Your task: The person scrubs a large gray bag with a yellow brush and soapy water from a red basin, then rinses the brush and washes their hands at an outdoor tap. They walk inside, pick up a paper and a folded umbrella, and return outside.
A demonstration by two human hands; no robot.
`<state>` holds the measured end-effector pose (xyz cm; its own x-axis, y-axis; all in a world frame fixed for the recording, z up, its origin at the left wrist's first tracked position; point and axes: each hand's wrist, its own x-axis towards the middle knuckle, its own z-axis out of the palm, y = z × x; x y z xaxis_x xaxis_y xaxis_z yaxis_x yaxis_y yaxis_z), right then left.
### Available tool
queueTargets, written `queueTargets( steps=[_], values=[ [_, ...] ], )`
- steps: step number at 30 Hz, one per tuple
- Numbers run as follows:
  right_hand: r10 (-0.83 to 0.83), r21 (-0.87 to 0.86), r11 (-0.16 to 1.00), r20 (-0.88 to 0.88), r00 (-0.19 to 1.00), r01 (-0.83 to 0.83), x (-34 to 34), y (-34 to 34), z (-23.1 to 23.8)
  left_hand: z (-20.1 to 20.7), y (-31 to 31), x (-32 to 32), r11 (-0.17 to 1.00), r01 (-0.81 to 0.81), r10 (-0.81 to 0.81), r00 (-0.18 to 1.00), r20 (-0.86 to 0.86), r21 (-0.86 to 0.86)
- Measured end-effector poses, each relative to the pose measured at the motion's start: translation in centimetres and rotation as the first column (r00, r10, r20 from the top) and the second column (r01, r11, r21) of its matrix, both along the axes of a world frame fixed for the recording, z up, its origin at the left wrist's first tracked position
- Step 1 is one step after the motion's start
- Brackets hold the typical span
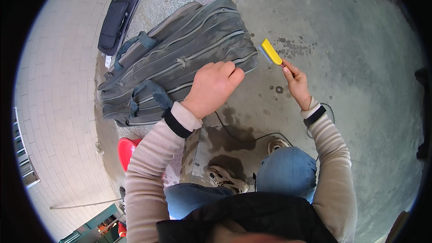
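A large grey fabric bag (198, 40) with several zippers and blue-grey handles lies at a slant on the left, its cloth dark and damp-looking in places. Over its near right part is my left hand (215, 85), closed in a fist with the back of the hand up. The curled fingers hide whatever may be in them, and I cannot tell whether they touch the bag. To the right of the bag, my right hand (298, 83) grips the handle of a yellow scrubbing brush (273, 52). Its pale bristles face left towards the bag's end, apart from it.
A small dark case (118, 24) leans by the tiled wall (58, 85) at the far left. Part of a red basin (127, 150) shows beside my left forearm. A black cable (265, 136) runs over the concrete floor (351, 40) near my shoes. Wet patches mark the floor.
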<state>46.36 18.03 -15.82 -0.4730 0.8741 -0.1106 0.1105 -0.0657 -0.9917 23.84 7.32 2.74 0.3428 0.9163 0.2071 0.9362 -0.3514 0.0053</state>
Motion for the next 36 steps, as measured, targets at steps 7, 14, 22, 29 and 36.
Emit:
queueTargets(
  steps=[7,14,22,29,36],
  values=[
    [0.385,0.294,0.883,-0.008,0.923,-0.366,-1.5,3.1,2.3,0.2,-0.3,-0.5,0.998,0.058,-0.058,0.998,-0.001,0.024],
    [0.115,0.412,0.891,0.201,0.973,-0.191,-1.1,6.0,1.4,-0.1,-0.3,-0.1,0.999,0.005,-0.001,0.997,0.079,-0.051],
    [0.310,0.274,0.913,0.016,0.950,-0.303,-4.6,4.7,0.9,-0.3,-0.1,-0.9,1.000,-0.001,0.002,0.997,0.077,-0.013],
    [0.334,0.356,0.871,0.074,0.940,-0.338,-2.8,6.5,4.1,-0.6,-0.9,-0.4,0.999,-0.005,0.003,0.999,0.044,0.053],
    [0.352,0.442,0.785,0.256,0.900,-0.433,-4.3,7.1,9.4,-0.4,-0.6,-0.8,1.000,0.002,-0.001,1.000,-0.022,0.014]
  ],
)
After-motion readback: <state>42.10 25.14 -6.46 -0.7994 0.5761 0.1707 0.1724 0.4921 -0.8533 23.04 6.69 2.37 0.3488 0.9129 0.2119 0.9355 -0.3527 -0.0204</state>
